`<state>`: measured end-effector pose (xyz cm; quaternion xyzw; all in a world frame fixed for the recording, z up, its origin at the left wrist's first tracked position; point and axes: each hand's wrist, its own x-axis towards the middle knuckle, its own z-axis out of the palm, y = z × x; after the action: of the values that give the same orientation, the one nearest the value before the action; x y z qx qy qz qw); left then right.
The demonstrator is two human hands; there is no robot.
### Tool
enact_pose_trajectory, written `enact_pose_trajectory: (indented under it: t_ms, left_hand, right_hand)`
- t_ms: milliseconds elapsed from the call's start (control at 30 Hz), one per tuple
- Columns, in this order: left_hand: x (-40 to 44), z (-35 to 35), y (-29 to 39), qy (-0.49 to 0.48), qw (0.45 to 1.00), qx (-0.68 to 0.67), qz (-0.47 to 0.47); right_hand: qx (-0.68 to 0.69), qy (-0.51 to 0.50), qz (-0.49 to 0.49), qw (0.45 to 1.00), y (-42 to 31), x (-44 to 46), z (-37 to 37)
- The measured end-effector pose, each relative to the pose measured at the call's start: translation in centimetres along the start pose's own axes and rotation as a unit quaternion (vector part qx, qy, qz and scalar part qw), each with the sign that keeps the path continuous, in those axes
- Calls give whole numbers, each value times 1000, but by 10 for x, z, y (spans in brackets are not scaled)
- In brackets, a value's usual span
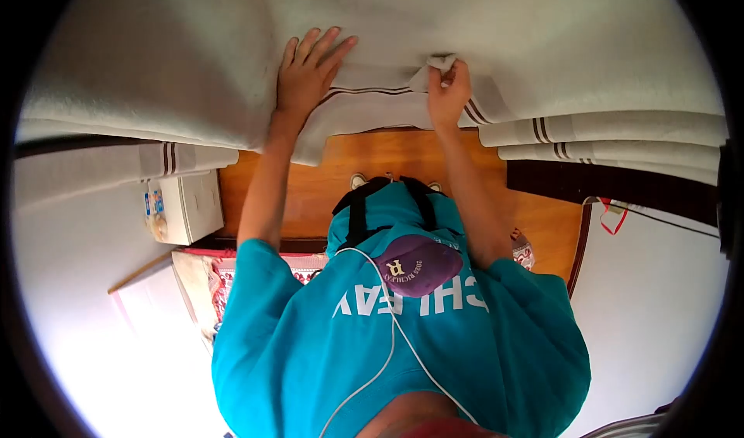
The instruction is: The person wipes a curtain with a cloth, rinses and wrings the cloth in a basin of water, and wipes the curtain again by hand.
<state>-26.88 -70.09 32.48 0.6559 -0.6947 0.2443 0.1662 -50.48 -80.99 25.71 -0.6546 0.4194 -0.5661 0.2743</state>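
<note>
From afar I judge the pale cloth (186, 58) across the upper frame mostly spread; the left hand (304, 75) lies on it, fingers wide; the right hand (449, 95) pinches a bunched bit (442, 62), upper centre; folds (604, 128) at right remain.

On the purple piece (431, 253) at the chest, I am seeing a pale "R" (396, 267) with "2025" and, as far as this small print allows, "RICHLFAY" curving around it. The teal shirt (446, 337) is carrying white capitals, inverted and partly covered, "CH" and "AY" showing.
</note>
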Motion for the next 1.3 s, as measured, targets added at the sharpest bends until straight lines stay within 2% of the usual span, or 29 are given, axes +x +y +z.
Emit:
enact_pose_trajectory:
  t_ms: [67,133,167,233,333,367,400,467,500,567,633,700,767,800,867,900,967,1000,1067,1100,1167,1200,1267,1300]
  left_hand:
    - [-4,6,-8,-1,1000,-20,4]
    - [-4,5,-11,-19,999,19,35]
    - [-4,1,-15,-19,999,20,38]
    - [-3,-11,-25,-103,975,132,148]
    - [0,-7,-40,-95,966,134,199]
    - [0,-2,-44,-95,965,133,203]
    - [-1,3,-46,-65,969,123,206]
    - [-3,12,-54,-34,971,103,214]
    - [-4,13,-54,-22,970,116,213]
    - [-7,16,-55,-10,970,130,203]
    - [-9,15,-58,23,974,117,193]
    - [-12,16,-58,8,977,104,186]
    - [-11,17,-61,-5,979,87,184]
    - [-13,16,-64,-4,980,87,181]
    - [-13,14,-66,-3,981,87,174]
    - [-13,11,-67,-3,982,86,171]
    - [-20,5,-63,-13,983,84,163]
    - [-18,8,-61,5,981,98,170]
    - [-13,7,-61,26,977,115,175]
    - [-13,3,-59,19,982,93,165]
    - [-11,-9,-59,12,985,74,157]
    - [-10,-16,-61,2,991,56,125]
    - [-8,-23,-66,-6,995,40,91]
    - [-8,-25,-72,7,995,47,90]
  right_hand:
    - [14,1,1,1000,1,-12,-2]
    - [59,22,73,995,1,-28,-5]
    - [60,24,74,995,6,-40,-3]
    - [102,-3,35,994,7,-64,7]
    - [120,-30,85,989,-20,-66,33]
    - [6,-78,167,983,-8,-61,38]
    - [7,-75,168,983,-6,-54,45]
    - [19,24,125,992,-1,-44,54]
    - [14,25,123,992,9,-40,49]
    - [-16,93,206,974,31,-40,40]
    - [-12,88,208,974,29,-55,50]
    - [-2,90,207,974,16,-61,69]
    - [148,19,174,973,-16,-61,84]
    - [147,20,174,973,-8,-61,82]
    - [168,53,276,945,20,-56,74]
    - [170,44,272,946,16,-46,67]
    - [282,124,315,898,-9,-37,46]
    - [282,121,316,898,-8,-48,50]
    - [271,43,283,919,-2,-70,64]
    - [270,43,285,919,-11,-71,57]
    - [123,-57,160,978,-45,-57,42]
    - [126,-56,158,978,-48,-42,39]
    - [54,60,-102,991,-46,-9,24]
    - [37,58,-121,990,-51,1,20]
